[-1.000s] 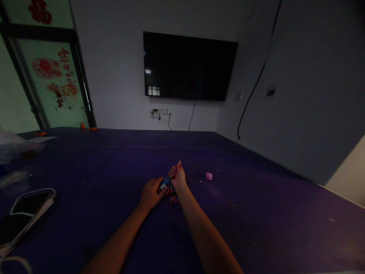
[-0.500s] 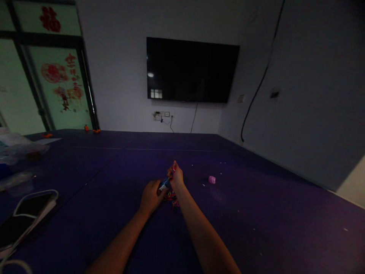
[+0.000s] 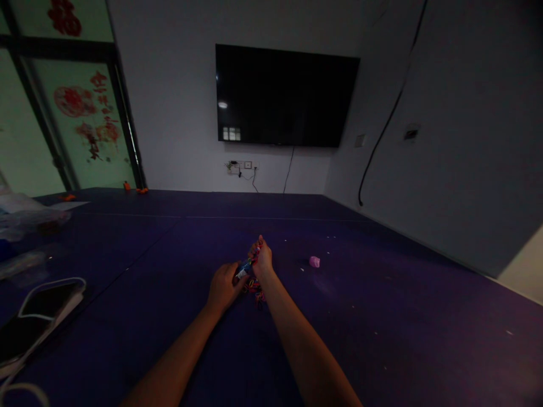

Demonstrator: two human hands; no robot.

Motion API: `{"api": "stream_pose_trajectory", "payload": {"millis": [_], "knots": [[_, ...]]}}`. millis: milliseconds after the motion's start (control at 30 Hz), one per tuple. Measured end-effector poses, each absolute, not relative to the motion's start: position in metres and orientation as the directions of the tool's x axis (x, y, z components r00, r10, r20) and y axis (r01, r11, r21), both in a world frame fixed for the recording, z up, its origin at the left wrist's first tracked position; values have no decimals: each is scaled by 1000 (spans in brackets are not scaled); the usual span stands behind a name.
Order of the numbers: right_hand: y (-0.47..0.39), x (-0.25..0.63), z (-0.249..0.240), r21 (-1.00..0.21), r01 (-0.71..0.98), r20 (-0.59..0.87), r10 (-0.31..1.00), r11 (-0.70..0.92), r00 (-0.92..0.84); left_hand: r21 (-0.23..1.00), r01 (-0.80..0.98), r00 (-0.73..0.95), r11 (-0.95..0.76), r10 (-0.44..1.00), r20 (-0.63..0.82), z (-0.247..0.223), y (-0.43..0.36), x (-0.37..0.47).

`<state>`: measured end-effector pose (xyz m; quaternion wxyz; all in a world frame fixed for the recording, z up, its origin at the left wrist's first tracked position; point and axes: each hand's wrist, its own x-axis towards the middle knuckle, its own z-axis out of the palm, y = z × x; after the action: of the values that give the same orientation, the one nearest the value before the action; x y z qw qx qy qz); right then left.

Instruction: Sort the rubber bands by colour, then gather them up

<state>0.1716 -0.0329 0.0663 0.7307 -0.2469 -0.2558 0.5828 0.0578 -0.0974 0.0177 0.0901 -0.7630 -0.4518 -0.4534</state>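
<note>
My left hand (image 3: 223, 285) is closed around a small clear container (image 3: 243, 270) with a bluish look and a pale label. It lies tilted, its mouth toward my right hand (image 3: 263, 259). That hand is curled around a bunch of colourful hair ties (image 3: 257, 249), mostly pink and red, right at the container's mouth. Below the container, a loose pile of more hair ties (image 3: 255, 289) lies on the purple surface, partly hidden by my right wrist. Off to the right sits a small pink lump (image 3: 314, 262), apart from both hands.
At the left lie a dark phone-like device (image 3: 50, 299) with a white cable (image 3: 25, 359) and some clear plastic packaging (image 3: 29, 220). White scraps dot the purple surface (image 3: 169, 249). Ahead, a television (image 3: 286, 96) hangs on the wall above sockets (image 3: 244, 165).
The view has tilted slightly, so the room sits a little higher. Both hands keep their hold, with the container and hair ties in nearly the same position.
</note>
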Motion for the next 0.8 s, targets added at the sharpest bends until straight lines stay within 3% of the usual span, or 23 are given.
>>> {"api": "stream_pose_trajectory", "payload": {"millis": [233, 800], "knots": [[-30, 171, 63, -701, -681, 74, 971, 211, 226, 255, 779, 191, -572, 605, 773, 18, -97, 58], [-40, 174, 74, -586, -805, -41, 989, 93, 144, 256, 779, 194, -572, 609, 769, 18, -98, 57]]}}
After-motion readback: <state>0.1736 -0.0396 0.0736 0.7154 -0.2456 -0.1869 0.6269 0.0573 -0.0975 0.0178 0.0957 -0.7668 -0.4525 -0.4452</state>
